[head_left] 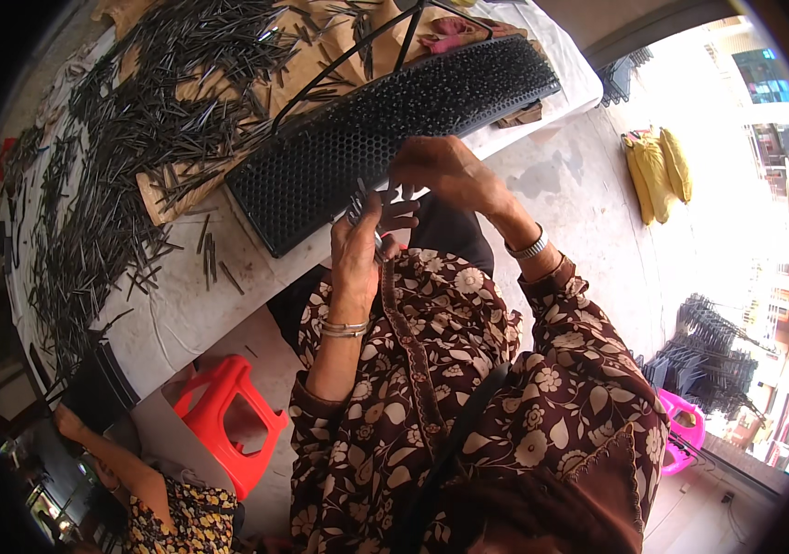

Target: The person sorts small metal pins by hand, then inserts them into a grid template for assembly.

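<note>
My left hand is closed around a small bundle of thin dark sticks, their ends poking out past the thumb. Just right of it hangs my right hand, fingers bent down and drawn together near the left fingertips. Whatever those right fingers pinch is too small to make out. Both hands are at the near edge of a black perforated panel, which lies slanted along the table edge. Its left part shows bare round holes; its right part is covered with small shiny stick ends.
Heaped loose dark sticks cover the table on the left. A black metal frame rises behind the panel. A red stool stands lower left, near another person's arm. Yellow sacks lie on the floor right.
</note>
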The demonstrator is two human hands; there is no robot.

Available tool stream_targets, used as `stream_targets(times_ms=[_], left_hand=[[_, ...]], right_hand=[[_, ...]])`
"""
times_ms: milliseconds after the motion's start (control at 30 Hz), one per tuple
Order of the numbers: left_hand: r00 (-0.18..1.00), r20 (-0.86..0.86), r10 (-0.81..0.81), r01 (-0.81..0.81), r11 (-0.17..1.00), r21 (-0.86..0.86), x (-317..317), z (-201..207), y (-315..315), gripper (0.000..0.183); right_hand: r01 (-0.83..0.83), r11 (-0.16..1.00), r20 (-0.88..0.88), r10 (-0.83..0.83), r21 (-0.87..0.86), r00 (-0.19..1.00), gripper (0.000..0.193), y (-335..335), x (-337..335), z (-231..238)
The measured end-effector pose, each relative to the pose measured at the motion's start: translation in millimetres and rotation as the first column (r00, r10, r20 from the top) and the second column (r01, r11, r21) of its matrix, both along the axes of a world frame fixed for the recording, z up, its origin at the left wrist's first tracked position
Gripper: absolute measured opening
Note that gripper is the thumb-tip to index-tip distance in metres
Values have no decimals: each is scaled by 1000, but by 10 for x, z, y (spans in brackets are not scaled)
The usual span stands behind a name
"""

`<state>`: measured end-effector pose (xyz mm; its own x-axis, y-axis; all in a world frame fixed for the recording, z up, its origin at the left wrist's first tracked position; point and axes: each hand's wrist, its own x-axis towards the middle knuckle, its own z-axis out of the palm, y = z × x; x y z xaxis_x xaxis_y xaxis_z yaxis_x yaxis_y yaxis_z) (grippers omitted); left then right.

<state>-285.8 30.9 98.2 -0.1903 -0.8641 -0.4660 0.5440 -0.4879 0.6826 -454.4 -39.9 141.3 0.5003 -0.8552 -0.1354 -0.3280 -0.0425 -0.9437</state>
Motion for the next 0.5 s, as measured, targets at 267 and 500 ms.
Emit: stream_targets(times_ms=[267,500], left_hand=[[979,-199,44,-29,997,75,-80,-154,-61,28],[959,-268,95,-68,992,108,-24,-314,-20,20]], right_hand=[[324,703,9,-412,-633,911,12,-248,240,-216],[277,676,-24,-400,-683,916,13,-390,276,-402]])
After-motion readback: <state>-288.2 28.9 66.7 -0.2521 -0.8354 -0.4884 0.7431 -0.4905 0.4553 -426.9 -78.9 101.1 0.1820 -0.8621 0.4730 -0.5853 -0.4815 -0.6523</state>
